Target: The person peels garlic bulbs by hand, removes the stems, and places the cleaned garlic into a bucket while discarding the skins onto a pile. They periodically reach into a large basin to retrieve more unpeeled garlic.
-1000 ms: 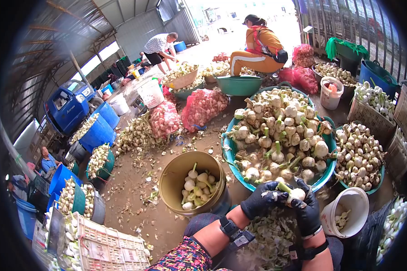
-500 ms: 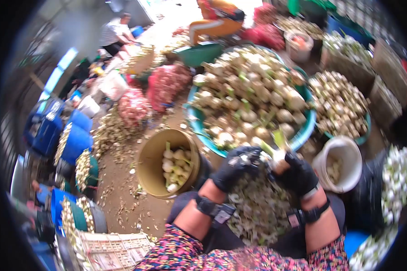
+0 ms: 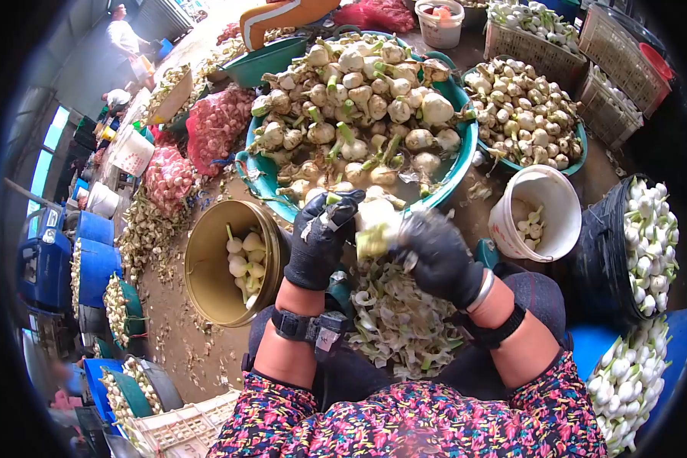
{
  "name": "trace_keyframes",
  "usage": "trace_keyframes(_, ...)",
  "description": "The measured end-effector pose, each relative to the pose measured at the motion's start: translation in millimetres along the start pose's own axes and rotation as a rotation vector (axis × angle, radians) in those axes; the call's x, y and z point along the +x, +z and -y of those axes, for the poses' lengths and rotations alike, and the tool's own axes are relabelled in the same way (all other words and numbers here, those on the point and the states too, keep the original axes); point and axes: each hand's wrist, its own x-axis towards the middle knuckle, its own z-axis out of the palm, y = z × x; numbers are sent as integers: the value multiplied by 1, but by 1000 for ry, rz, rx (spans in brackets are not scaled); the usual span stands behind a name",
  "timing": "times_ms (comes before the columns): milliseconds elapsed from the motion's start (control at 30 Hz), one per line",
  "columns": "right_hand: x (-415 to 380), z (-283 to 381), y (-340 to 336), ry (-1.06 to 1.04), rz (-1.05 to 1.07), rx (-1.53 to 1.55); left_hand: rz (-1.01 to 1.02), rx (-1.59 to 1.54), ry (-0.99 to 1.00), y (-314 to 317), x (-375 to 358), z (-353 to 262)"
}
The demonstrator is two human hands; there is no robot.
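Observation:
Both my hands wear dark gloves and meet over my lap at the front of a large teal tub (image 3: 466,164) heaped with unpeeled white onions. My right hand (image 3: 443,256), smeared by motion, is closed on a white onion (image 3: 375,221) whose yellow-green part is blurred. Close to the onion's left side is my left hand (image 3: 317,243), its fingers curled in, with pale shreds stuck to the glove. What lies inside those fingers is hidden. Under the hands, onion peelings (image 3: 397,320) are piled between my knees.
A tan bucket (image 3: 200,259) with peeled onions stands left, a white bucket (image 3: 504,221) with several onions right. Beyond it are a smaller tub of onions (image 3: 527,114) and a black bucket of white onions (image 3: 649,252). Net bags (image 3: 217,130) lie back left; other people are farther off.
My view has shifted, so the tub and buckets appear farther left. My hands, close together on the onion before, are now a little apart, and the right one is blurred.

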Motion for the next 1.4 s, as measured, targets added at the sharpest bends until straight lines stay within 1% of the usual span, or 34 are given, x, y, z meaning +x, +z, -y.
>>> trace_keyframes(33, -9, -6, 12, 5, 131, -21, -39, -345, -357, 1, -4, -6)
trace_keyframes(67, -12, -1, 10, 182, 467, -26, -39, -340, -353, 0, -5, -5)
trace_keyframes(100, -10, 4, 11, 367, 695, -16, -15, -94, -247, 0, -6, -1)
trace_keyframes(133, -5, 7, 10, 472, 893, -115, 7, 149, -140, 0, -8, 3)
trace_keyframes(167, -8, 2, 12, 471, 894, -117, 5, 148, -139, -3, -8, 8)
trace_keyframes(233, -18, -12, 17, 543, 1045, -170, 60, 510, 321, -10, -4, 16)
trace_keyframes(267, -15, -7, 10, 550, 900, -130, 63, 508, 323, -6, -4, 14)
trace_keyframes(300, -9, -6, 4, 612, 801, -92, 37, 182, 66, 1, -7, 9)
trace_keyframes(333, -14, -14, 8, 616, 518, 23, 12, -144, -192, 6, -9, 7)
trace_keyframes(367, -4, -1, 0, 659, 304, 407, 20, -146, -196, 4, -9, 9)
trace_keyframes(433, 3, 3, 3, 669, 75, 620, 149, 556, 337, 1, -7, 15)
trace_keyframes(467, 2, 4, 6, 674, 70, 621, 107, 241, -148, 15, -13, -1)
trace_keyframes(500, 1, 3, 9, 587, 11, 563, 112, 239, -149, 19, -14, 3)
trace_keyframes(533, -1, 1, 12, 499, -47, 506, 61, -1, -224, 22, -15, 10)
trace_keyframes(567, -3, -4, 11, 503, -50, 509, 9, -241, -299, 23, -15, 13)
trace_keyframes(600, -4, -13, 7, 481, -26, 297, 108, 541, 225, 9, -11, 8)
trace_keyframes(633, -3, -22, 1, 453, -3, 86, -117, -29, -161, 18, -17, 9)
trace_keyframes(700, -1, -23, -9, 496, -51, 112, -149, 394, 206, -12, -16, 24)
trace_keyframes(767, -2, -23, -10, 673, -85, 236, -401, -673, -424, -49, -20, 29)
trace_keyframes(800, -4, -20, -11, 688, 3, 172, -438, -410, -352, -71, -19, 15)
trace_keyframes(833, -3, -10, -16, 689, 127, 226, -467, -145, -278, -97, -17, -4)
trace_keyframes(900, -13, -22, -7, 559, 498, 204, -312, 94, -461, -153, -25, -12)
trace_keyframes(933, -11, -20, -5, 578, 694, 101, -311, 98, -458, -161, -24, -12)
trace_keyframes(967, -6, -11, -5, 606, 789, 47, -188, 358, -322, -163, -19, -18)
trace_keyframes(1000, -5, -7, -2, 599, 727, 18, -61, 613, -181, -163, -15, -23)
trace_keyframes(1033, -6, -5, 1, 594, 665, -12, 3, 578, -51, -153, -7, -22)
trace_keyframes(1067, -5, -4, 1, 593, 668, -9, 70, 511, -40, -138, 2, -19)
trace_keyframes(1133, 0, -2, 0, 609, 532, 11, 195, 322, -14, -81, 24, -4)
trace_keyframes(1167, 0, -2, -2, 627, 500, 40, 279, 270, 92, -54, 35, 11)
trace_keyframes(1200, -6, -5, 1, 587, 376, 25, 346, 314, 72, -26, 44, 23)
trace_keyframes(1233, -13, -9, 4, 547, 252, 16, 479, 266, -76, -2, 50, 39)
trace_keyframes(1267, -13, -13, 4, 531, 207, 38, 563, 429, -81, 21, 61, 51)
trace_keyframes(1300, -12, -17, 3, 520, 160, 58, 718, 634, -73, 34, 72, 43)
trace_keyframes(1400, -10, -22, -1, 527, 34, 55, 984, 870, -109, 65, 88, 60)
